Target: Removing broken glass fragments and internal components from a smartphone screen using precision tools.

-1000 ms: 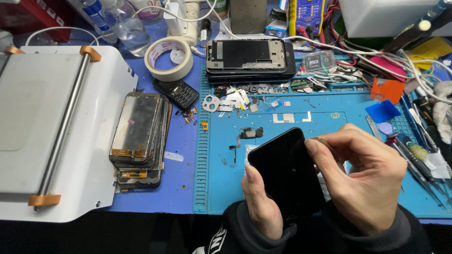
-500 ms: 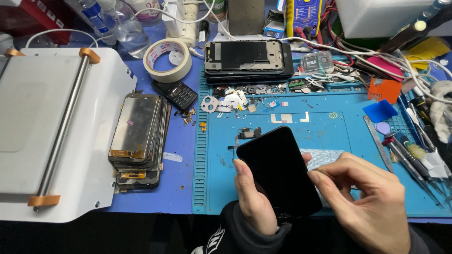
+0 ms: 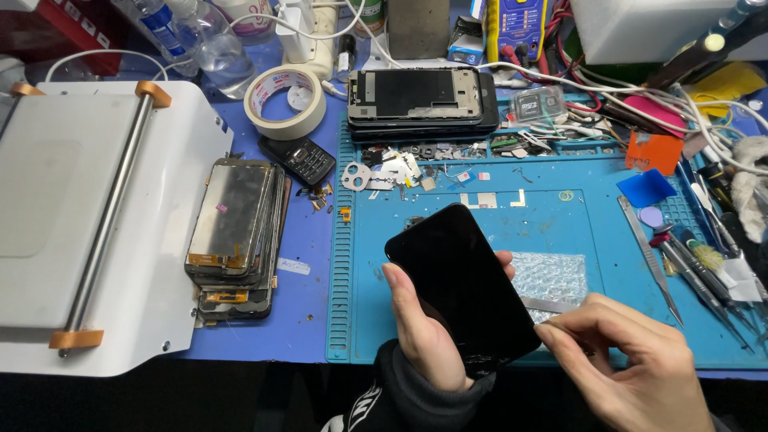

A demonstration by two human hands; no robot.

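Over the blue mat (image 3: 560,216), left hand (image 3: 428,336) fingers wrapped around black phone (image 3: 460,288), right hand (image 3: 632,368) fingers pinched at its edge

Bare left hand (image 3: 428,336), bare right hand (image 3: 632,364); dark sleeve (image 3: 416,396), white print near cuff

Right hand (image 3: 632,364) cut off at bottom edge; phone (image 3: 462,288) lower corner hidden behind left hand (image 3: 424,336).

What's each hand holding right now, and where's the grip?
Left hand holds the black phone by its lower long edges, thumb on one side and fingers on the other. Right hand pinches a thin metal blade by one end.
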